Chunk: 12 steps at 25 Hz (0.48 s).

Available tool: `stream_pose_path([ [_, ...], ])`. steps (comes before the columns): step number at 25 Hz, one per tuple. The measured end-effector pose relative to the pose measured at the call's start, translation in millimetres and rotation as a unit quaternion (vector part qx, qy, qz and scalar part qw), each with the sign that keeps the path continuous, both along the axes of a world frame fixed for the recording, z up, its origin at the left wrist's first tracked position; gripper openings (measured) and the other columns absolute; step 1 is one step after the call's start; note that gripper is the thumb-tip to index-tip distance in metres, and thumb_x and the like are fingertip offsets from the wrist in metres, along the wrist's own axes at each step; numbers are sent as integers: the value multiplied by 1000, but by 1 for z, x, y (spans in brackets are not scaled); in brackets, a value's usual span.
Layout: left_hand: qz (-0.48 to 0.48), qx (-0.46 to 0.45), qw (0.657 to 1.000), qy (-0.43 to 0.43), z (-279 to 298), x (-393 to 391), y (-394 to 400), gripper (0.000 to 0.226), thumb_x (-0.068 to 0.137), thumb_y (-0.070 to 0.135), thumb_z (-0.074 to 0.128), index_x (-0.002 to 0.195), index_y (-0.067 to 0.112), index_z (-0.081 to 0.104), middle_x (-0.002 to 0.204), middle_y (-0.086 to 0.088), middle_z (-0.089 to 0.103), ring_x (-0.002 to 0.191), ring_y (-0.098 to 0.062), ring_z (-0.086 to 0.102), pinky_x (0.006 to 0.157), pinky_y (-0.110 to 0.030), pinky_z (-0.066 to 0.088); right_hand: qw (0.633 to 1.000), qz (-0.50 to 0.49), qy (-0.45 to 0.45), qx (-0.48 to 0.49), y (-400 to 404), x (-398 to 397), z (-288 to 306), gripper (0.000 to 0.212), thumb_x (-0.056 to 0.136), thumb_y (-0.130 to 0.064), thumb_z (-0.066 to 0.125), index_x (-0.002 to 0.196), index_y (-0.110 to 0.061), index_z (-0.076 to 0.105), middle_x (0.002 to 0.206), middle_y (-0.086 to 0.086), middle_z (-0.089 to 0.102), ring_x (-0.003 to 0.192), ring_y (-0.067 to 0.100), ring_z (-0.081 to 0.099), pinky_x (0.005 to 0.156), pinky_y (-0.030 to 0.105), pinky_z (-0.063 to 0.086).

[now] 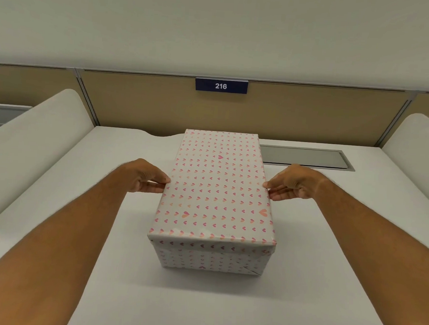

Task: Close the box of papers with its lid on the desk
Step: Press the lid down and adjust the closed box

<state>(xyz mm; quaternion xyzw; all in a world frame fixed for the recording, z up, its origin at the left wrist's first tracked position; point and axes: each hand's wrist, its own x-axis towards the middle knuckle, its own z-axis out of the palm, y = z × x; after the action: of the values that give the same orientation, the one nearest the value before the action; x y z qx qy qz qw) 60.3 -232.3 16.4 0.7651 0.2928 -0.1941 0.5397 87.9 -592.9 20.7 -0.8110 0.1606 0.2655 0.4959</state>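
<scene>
Head view. Lid (218,185) sitting on box (208,261), mid-worktop (315,269), long axis running away from the viewer. Left hand (144,178) at the lid's left edge, right hand (291,184) at its right edge, roughly halfway along; each narrowed to a pinch, fingertips (166,179) touching the rim, thumbs below. Whether gripping or merely resting: cannot tell. Papers hidden under the lid.

Judged step: seating the lid fully. Best done by pressing down evenly on both sides at once, keeping the lid level so no corner rides up; then sliding the touch toward the near and far ends to check the skirt all round. Gentle force only: likely thin card, easily dented.

Materials and shapes: rectangular box, lid slightly wider, overlapping as a shallow skirt visible on the near face. Both wrapped in matte white paper printed with rows of small pink and orange hearts; creases and a folded seam at the near right corner, slight wrinkling along the near lid edge. Smooth, pale, matte worktop; beige partition behind with a blue plate (221,86) reading 216; grey recessed tray (306,156) just right of the box's far end.
</scene>
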Motion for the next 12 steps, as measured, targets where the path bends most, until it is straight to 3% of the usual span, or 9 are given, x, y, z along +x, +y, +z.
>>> stream_pose_path([
  [4, 8, 3, 1000, -5, -4, -7, -5, 19, 79, 3, 75, 94, 0, 65, 92, -16, 70, 75, -30, 71, 53, -37, 61, 1000, -5, -6, 9, 1, -5, -5, 30, 78, -10, 77, 101, 5, 66, 96, 21, 75, 81, 31, 75, 76, 40, 61],
  [12, 34, 5, 997, -71, -9, -5, -13, 9, 85, 7, 70, 89, 3, 63, 91, -11, 68, 76, -26, 69, 58, -37, 57, 998, -38, -43, 37, 6, 1, -8, 22, 79, -12, 78, 91, -2, 62, 93, 18, 72, 78, 29, 73, 68, 42, 60],
])
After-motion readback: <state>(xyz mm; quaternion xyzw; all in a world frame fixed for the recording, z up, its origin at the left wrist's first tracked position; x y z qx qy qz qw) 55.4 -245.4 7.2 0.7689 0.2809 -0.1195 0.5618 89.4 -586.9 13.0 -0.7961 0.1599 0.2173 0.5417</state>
